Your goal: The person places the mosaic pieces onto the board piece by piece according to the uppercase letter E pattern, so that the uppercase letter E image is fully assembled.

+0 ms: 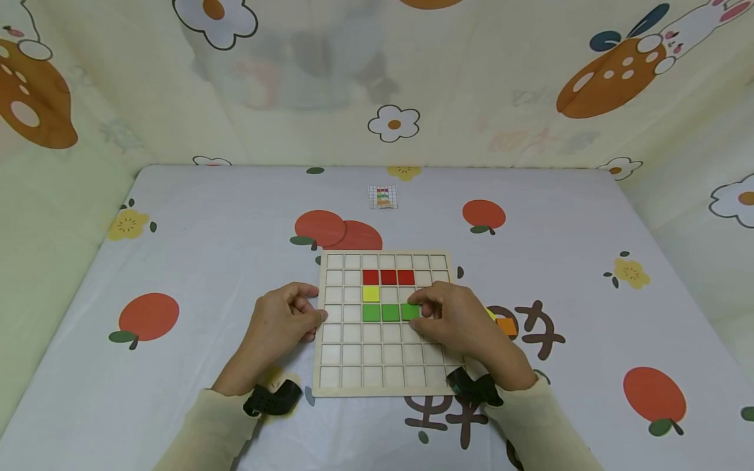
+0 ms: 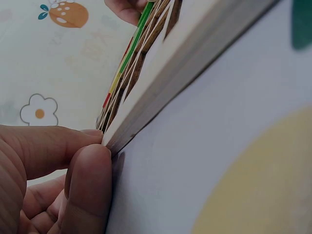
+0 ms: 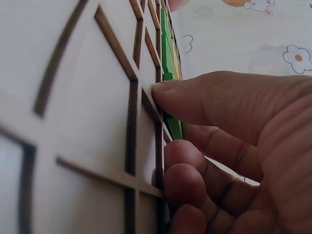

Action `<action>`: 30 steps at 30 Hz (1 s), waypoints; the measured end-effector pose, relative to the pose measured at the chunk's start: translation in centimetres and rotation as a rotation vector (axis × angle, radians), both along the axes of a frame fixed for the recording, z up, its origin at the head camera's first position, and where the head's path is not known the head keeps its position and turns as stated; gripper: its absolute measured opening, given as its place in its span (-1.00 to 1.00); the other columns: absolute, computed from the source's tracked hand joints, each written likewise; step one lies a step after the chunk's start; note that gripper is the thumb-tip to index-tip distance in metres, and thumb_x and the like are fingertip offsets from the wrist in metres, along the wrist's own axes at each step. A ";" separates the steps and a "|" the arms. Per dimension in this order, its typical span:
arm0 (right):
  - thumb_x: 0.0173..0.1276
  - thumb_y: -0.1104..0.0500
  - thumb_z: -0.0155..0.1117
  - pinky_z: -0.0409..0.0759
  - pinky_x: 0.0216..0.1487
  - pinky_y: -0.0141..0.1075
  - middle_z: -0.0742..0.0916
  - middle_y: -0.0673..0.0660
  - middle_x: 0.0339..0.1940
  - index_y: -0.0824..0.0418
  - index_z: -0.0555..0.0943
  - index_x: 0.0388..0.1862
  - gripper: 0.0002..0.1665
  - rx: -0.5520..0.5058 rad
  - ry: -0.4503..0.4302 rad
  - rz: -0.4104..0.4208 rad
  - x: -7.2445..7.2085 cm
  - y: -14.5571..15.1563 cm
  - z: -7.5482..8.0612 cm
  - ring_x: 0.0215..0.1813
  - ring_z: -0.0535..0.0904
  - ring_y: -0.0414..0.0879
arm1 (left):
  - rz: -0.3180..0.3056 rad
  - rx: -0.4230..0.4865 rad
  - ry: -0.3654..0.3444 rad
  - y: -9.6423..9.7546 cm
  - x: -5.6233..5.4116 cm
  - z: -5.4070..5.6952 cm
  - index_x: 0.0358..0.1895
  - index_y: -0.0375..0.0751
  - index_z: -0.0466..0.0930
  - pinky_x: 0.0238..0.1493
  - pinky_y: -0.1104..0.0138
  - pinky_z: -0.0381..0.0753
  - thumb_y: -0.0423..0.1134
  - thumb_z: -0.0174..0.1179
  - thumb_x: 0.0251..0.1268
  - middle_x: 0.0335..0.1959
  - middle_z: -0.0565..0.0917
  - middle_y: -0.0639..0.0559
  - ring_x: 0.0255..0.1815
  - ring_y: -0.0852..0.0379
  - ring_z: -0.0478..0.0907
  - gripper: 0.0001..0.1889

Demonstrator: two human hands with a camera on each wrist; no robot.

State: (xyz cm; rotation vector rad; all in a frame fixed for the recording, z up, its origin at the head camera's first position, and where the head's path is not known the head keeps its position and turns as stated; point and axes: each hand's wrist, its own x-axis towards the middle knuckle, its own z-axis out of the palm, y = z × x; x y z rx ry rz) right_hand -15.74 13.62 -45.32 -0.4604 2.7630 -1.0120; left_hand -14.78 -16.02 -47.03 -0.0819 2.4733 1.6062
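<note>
A wooden grid board [image 1: 353,333] lies on the table with square tiles in some of its cells. My left hand [image 1: 287,314] holds the board's left edge; in the left wrist view its thumb and a finger meet at the wooden rim [image 2: 146,105]. Over the board, my right hand [image 1: 453,317] pinches the rightmost green tile [image 1: 409,312] between thumb and forefinger. Two more green tiles [image 1: 380,313] sit to its left. Above them are one yellow tile [image 1: 371,294] and a row of three red tiles [image 1: 389,277]. In the right wrist view the green tile [image 3: 173,127] is partly behind the thumb.
Loose orange [image 1: 506,326] and yellow tiles [image 1: 490,314] lie right of the board, partly hidden by my right hand. A small card with a coloured grid [image 1: 383,197] lies behind the board. A patterned cloth [image 1: 206,261] covers the table, and curtains [image 1: 294,131] hang around it.
</note>
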 end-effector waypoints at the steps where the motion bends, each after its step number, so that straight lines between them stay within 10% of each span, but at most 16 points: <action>1: 0.21 0.31 0.57 0.45 -0.39 -0.35 0.57 0.01 -0.44 0.23 0.78 -0.05 -0.69 -0.002 -0.001 0.001 0.0 0.0 0.0 -0.36 0.46 -0.11 | -0.001 0.000 0.000 0.0 0.0 0.0 0.09 -0.37 0.65 -0.44 0.39 0.69 -0.44 0.42 0.25 -0.45 0.64 -0.06 -0.60 0.13 0.62 -0.65; 30: 0.22 0.29 0.57 0.44 -0.40 -0.35 0.57 0.01 -0.43 0.21 0.77 -0.05 -0.70 0.004 -0.014 -0.008 0.0 -0.2 0.2 -0.35 0.46 -0.11 | -0.007 -0.011 0.009 -0.1 -0.1 -0.1 0.09 -0.37 0.65 -0.45 0.39 0.68 -0.42 0.42 0.25 -0.44 0.64 -0.05 -0.60 0.13 0.62 -0.65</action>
